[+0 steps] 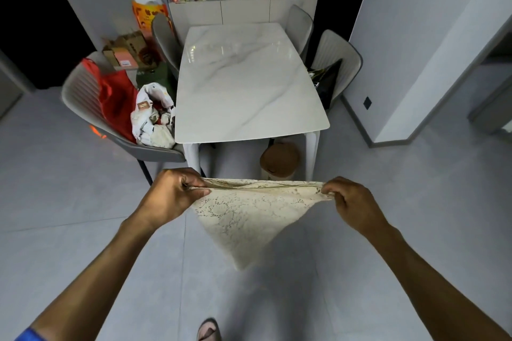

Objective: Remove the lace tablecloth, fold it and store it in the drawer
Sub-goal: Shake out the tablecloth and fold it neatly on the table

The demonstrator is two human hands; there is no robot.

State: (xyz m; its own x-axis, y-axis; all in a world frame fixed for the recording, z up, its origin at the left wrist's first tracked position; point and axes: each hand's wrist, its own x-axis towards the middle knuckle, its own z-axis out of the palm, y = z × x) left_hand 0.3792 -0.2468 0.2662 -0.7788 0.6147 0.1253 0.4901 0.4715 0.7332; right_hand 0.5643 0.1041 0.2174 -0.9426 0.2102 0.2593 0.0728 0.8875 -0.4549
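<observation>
The cream lace tablecloth [249, 219] hangs in the air in front of me, folded into several layers, its top edge stretched level and its lower part tapering to a point. My left hand [173, 192] pinches the left top corner. My right hand [350, 203] pinches the right top corner. Beyond the cloth stands the white marble table [249, 80], its top bare. Behind the table a low cabinet [243, 12] shows flat fronts; I cannot tell which of them is a drawer.
A grey chair [91, 108] at the table's left holds a red bag [116, 99] and a white bag [153, 116]. More chairs [336, 58] stand at the right. A brown-lidded bin [279, 159] sits under the table. Bottles crowd the cabinet's top. My foot [209, 329] shows below.
</observation>
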